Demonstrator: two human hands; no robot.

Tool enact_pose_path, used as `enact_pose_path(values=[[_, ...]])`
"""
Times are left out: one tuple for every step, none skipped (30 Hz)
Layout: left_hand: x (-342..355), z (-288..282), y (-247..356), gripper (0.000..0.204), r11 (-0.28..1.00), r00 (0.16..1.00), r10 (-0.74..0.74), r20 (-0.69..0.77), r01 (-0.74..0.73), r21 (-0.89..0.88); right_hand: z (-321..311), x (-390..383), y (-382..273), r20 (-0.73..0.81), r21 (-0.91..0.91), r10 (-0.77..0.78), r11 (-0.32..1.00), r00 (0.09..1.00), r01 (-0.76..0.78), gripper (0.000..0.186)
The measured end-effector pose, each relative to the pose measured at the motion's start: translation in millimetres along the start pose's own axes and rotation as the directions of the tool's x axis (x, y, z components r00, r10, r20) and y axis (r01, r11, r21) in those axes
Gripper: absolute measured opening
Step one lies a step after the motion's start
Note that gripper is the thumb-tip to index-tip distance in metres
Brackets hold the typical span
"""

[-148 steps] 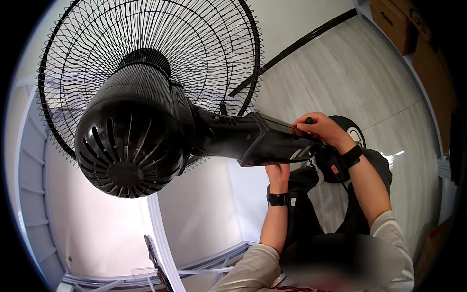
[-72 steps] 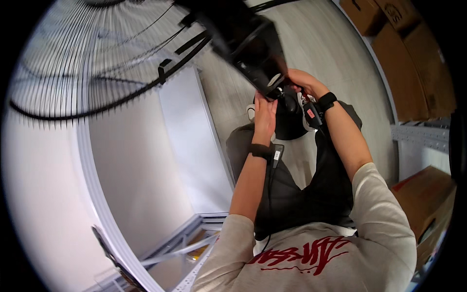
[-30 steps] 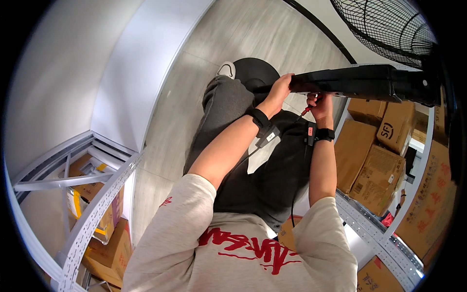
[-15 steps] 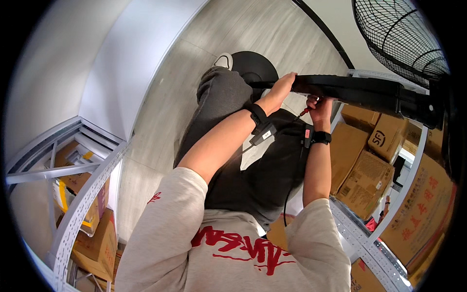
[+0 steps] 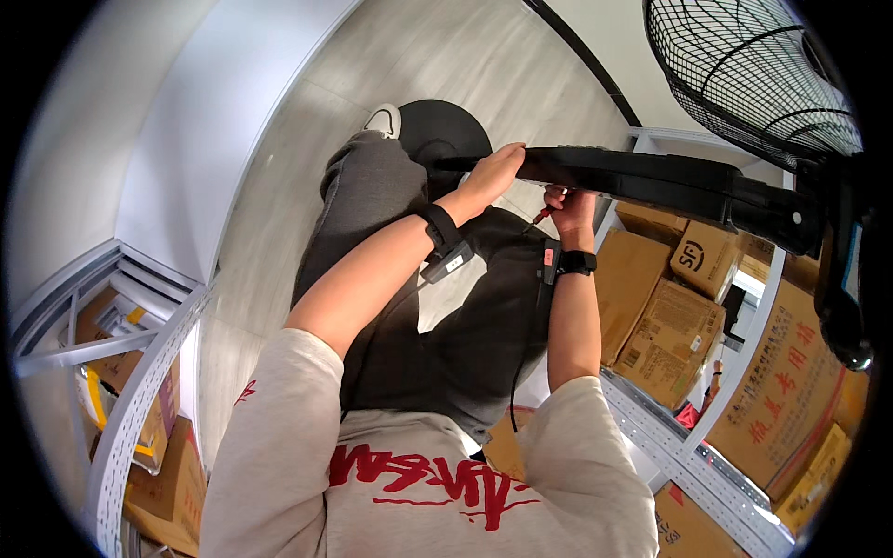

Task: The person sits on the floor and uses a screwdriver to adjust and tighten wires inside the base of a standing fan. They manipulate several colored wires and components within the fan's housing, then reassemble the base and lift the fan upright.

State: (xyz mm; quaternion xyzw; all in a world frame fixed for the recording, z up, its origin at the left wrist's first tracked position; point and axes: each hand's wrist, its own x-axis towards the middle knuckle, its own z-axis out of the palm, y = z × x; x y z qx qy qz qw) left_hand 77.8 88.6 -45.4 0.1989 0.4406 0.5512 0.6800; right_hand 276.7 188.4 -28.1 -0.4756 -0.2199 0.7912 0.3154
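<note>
A black standing fan leans across in front of me. Its long black column (image 5: 633, 172) runs from near my left hand to the wire-grille head at the right. My left hand (image 5: 495, 175) is closed round the column's near left end, its fingers partly hidden behind it. Just below the column, my right hand (image 5: 574, 208) is closed on a small red-handled screwdriver (image 5: 542, 215), whose thin dark shaft points down and left. The right fingertips are close to the column's underside; whether they touch it I cannot tell.
The fan's round black base (image 5: 446, 130) stands on the floor beside my shoe (image 5: 383, 120). The fan's wire grille (image 5: 744, 70) is at the upper right. Cardboard boxes (image 5: 672, 339) fill a metal shelf on the right. Another metal rack (image 5: 139, 391) with boxes stands on the left.
The whole scene has shifted left in view, showing more of the fan's right end. Both hands keep nearly the same places on and under the column; the screwdriver stays in my right hand.
</note>
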Motion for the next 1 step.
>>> enact_pose_path(values=[[-1.2,-0.3,6.0,0.057,0.995,1.0,-0.019,0.006,0.018,0.094,-5.0,2.7,-0.1,0.005,-0.006,-0.003,1.0,1.0,0.003,0.039]])
